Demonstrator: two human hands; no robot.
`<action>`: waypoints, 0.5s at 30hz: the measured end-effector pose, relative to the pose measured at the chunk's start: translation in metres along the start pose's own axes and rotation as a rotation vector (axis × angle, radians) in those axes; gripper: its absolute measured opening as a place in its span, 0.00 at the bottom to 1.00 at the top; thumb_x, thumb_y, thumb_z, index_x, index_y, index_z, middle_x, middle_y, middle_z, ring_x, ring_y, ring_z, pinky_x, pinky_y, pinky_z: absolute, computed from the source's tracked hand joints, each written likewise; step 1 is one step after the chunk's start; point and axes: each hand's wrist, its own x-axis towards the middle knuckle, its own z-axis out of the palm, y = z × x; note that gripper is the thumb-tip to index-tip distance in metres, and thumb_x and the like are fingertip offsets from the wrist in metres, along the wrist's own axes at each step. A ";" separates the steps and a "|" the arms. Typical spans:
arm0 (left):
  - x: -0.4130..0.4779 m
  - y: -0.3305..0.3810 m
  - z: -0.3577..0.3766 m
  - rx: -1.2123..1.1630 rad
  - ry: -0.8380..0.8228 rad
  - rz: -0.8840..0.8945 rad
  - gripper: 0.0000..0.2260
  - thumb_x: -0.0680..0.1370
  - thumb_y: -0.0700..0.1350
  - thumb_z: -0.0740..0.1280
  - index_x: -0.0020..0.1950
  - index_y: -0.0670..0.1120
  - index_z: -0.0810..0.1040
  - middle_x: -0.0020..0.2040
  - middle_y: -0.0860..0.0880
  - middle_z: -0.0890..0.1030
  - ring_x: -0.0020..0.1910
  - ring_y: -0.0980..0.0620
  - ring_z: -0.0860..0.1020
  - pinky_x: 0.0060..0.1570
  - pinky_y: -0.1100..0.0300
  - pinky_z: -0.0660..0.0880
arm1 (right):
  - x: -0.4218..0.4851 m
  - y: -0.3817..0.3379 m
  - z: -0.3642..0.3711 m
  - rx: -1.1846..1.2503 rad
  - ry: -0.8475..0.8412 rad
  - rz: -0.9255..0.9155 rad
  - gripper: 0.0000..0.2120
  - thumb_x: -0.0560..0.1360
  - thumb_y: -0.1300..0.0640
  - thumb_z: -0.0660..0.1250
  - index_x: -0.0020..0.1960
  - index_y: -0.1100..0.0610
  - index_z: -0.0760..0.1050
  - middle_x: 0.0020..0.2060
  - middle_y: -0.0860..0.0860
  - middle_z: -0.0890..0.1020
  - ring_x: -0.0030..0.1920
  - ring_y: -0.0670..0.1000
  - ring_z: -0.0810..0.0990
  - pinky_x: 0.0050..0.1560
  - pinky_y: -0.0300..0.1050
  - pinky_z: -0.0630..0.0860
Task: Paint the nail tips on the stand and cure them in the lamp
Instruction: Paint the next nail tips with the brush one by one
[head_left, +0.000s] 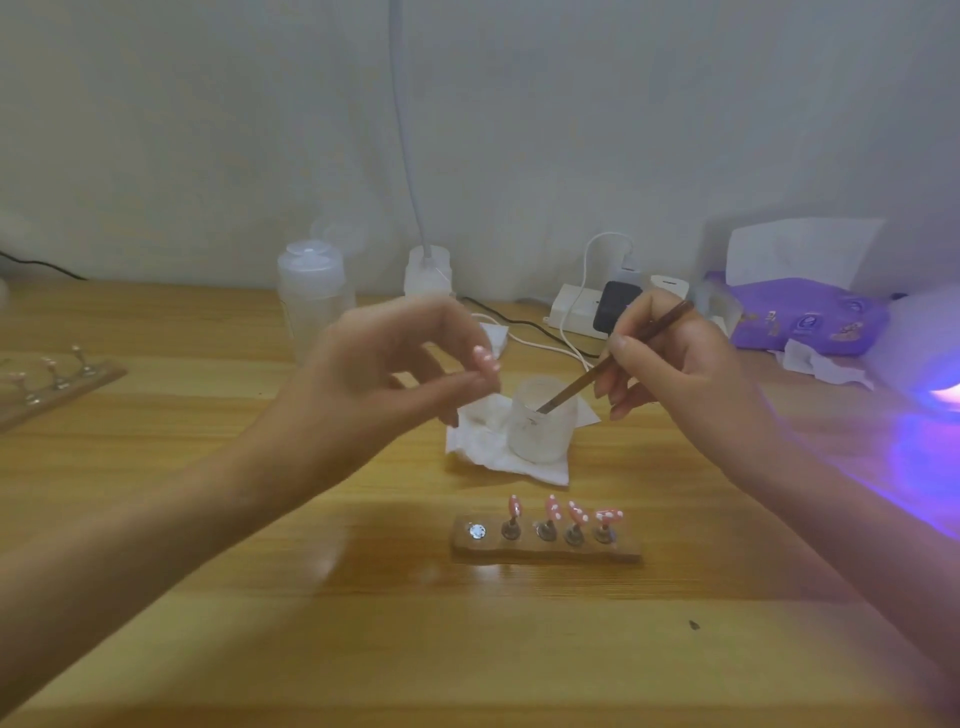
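1. Nearest the camera, on the wooden table (311, 623), stood the small wooden stand (545, 553) with four pink, white-dotted nail tips (553, 506) upright on their pegs. Its leftmost slot (477, 531) was bare metal, probably because one tip had been lifted off for work.
2. Above and beyond the stand, the left hand (384, 374) pinched a fifth dotted tip (487, 359) between thumb and fingertips. It held the tip raised and turned toward the other hand, likely so the painted face could be seen and reached.
3. Opposite it, the right hand (685, 364) grasped a thin brush (576, 385) pen-fashion, its fingers curled round the handle.
4. The brush end dipped into a frosted cup (540, 431), by my reading to rinse or load it between strokes.
5. Under the cup lay a white tissue (483, 441), seemingly placed to catch drips.
6. At the far right edge, well apart from the stand, the lamp (930, 338) glowed violet onto the table. It looked switched on and within easy reach for curing, though its opening was not visible.
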 end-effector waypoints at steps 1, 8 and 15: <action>0.007 -0.001 0.003 -0.024 0.014 -0.010 0.05 0.71 0.50 0.72 0.44 0.50 0.80 0.43 0.57 0.85 0.32 0.59 0.80 0.31 0.73 0.71 | 0.000 0.001 -0.002 0.028 0.029 0.014 0.05 0.79 0.59 0.64 0.45 0.57 0.71 0.32 0.55 0.83 0.34 0.52 0.81 0.34 0.43 0.79; 0.023 -0.032 0.034 -0.270 0.254 -0.072 0.01 0.73 0.50 0.72 0.44 0.54 0.82 0.44 0.57 0.83 0.33 0.62 0.76 0.33 0.71 0.71 | -0.004 0.016 -0.012 0.298 0.236 0.152 0.10 0.82 0.62 0.60 0.42 0.55 0.71 0.30 0.53 0.81 0.32 0.49 0.80 0.31 0.41 0.78; 0.010 -0.055 0.039 -0.128 0.216 -0.068 0.06 0.76 0.46 0.72 0.44 0.59 0.83 0.47 0.56 0.84 0.34 0.57 0.79 0.31 0.69 0.73 | -0.012 0.032 -0.012 0.527 0.331 0.219 0.13 0.82 0.63 0.58 0.40 0.56 0.70 0.28 0.51 0.80 0.32 0.47 0.78 0.30 0.38 0.77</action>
